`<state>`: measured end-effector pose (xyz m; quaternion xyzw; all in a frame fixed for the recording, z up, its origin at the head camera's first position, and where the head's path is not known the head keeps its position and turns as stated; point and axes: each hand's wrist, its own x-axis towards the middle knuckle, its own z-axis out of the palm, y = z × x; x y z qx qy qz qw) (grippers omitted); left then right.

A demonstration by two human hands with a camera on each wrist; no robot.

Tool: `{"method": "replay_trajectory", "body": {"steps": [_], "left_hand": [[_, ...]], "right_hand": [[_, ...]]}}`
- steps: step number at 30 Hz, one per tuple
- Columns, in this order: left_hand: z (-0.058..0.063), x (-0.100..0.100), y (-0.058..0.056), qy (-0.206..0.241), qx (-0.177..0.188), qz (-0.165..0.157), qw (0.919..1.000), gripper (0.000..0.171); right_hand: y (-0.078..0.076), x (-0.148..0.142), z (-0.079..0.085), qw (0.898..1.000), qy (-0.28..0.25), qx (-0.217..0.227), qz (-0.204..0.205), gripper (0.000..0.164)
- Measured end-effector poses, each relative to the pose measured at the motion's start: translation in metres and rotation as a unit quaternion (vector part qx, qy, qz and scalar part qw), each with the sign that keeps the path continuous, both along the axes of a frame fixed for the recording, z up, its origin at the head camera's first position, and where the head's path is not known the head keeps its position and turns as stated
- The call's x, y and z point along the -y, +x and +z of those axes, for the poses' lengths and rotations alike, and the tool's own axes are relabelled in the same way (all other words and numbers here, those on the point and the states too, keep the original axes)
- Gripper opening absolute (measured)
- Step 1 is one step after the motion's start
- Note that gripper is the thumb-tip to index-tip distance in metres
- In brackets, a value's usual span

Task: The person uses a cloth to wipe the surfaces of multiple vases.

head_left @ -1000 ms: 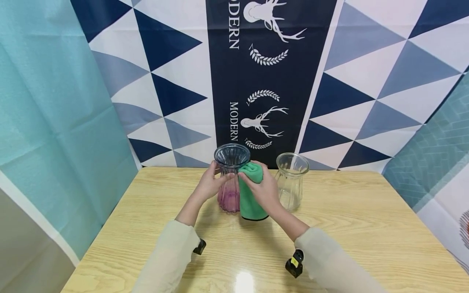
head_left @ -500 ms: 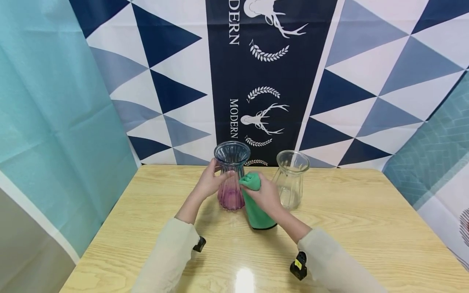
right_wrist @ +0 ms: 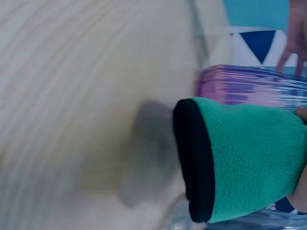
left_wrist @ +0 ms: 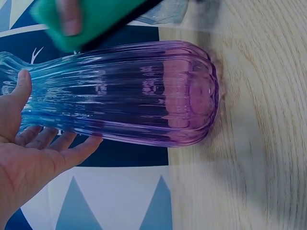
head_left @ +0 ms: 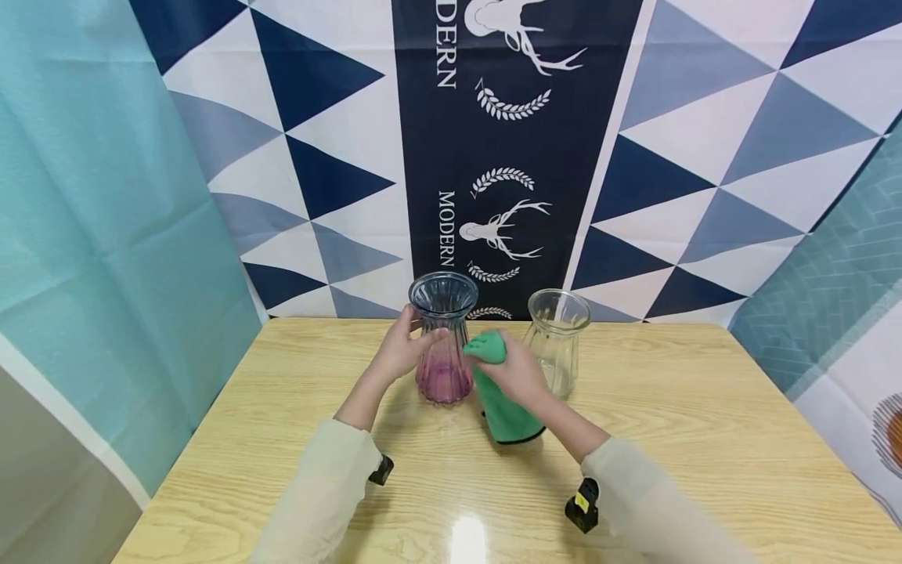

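A ribbed glass vase [head_left: 444, 364], blue at the flared top and pink-purple at the base, stands upright near the table's back edge. My left hand [head_left: 400, 348] holds it below the neck. In the left wrist view the thumb [left_wrist: 23, 88] lies on one side of the glass and the fingers on the other. My right hand [head_left: 517, 368] grips a bunched green cloth [head_left: 510, 411] with a dark edging, just right of the vase. The cloth hangs down from the fist, apart from the vase in the head view. In the right wrist view, the cloth [right_wrist: 254, 158] partly covers the vase.
A clear glass vase [head_left: 557, 345] stands behind and right of my right hand, partly hidden by it. The wooden table [head_left: 317, 501] ends at a patterned curtain [head_left: 338, 180] close behind both vases.
The right hand has drawn the green cloth off the coloured vase, to the right and toward me. The left hand keeps its hold, and the vase stays in place.
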<state>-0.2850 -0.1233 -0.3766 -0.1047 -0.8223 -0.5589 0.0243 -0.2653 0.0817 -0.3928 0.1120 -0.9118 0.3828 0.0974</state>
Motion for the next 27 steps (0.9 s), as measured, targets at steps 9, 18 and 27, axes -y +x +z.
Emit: {"method": "replay_trajectory", "body": {"steps": [9,18,27], "left_hand": [[0.001,-0.001,0.000,-0.003,-0.005,-0.001,1.0000,0.062],[0.000,0.001,0.001,-0.018,0.000,0.000,0.9998,0.063],[0.002,0.000,0.001,-0.027,0.001,0.003,0.9996,0.063]], "right_hand": [[-0.007,0.005,0.030,0.989,-0.104,-0.097,-0.025,0.050],[-0.011,0.012,0.010,0.996,-0.069,-0.061,-0.018,0.049],[-0.011,0.004,-0.009,0.999,0.026,-0.030,-0.013,0.047]]}}
